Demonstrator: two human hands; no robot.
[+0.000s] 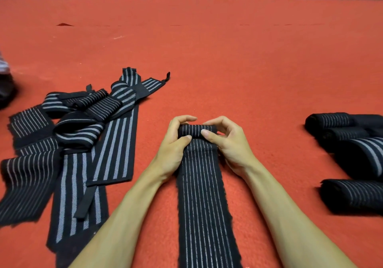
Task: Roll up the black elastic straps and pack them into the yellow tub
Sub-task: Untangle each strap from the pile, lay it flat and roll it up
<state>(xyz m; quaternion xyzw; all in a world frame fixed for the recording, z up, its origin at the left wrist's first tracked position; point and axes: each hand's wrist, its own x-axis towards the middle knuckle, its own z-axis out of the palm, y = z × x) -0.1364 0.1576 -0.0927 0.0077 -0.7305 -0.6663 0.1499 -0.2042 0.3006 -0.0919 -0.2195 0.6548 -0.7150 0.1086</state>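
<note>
On the left of the red carpet (228, 50), a loose heap of unrolled straps (87, 135) is spread, well apart from the work. Right of the heap, the left hand (174, 149) is set at the left end of a small roll (196, 130). Its fingers are curled over the far side and its thumb is pressed on the near side, so that the roll is pinched. The strap in hand (205, 205) is laid flat between the two forearms, with its long axis running straight out from the body. The roll is formed at its far end and lies crosswise. The unrolled length thus lies toward the body from the fingers, and it is judged that the roll must be turned back along that axis. The right hand (232, 147) is placed likewise at the right end, fingers hooked over and thumb on the near face; neither hand is nearer. Further right, finished rolls (352, 153) are gathered close together. The yellow tub is not seen in this view.
</note>
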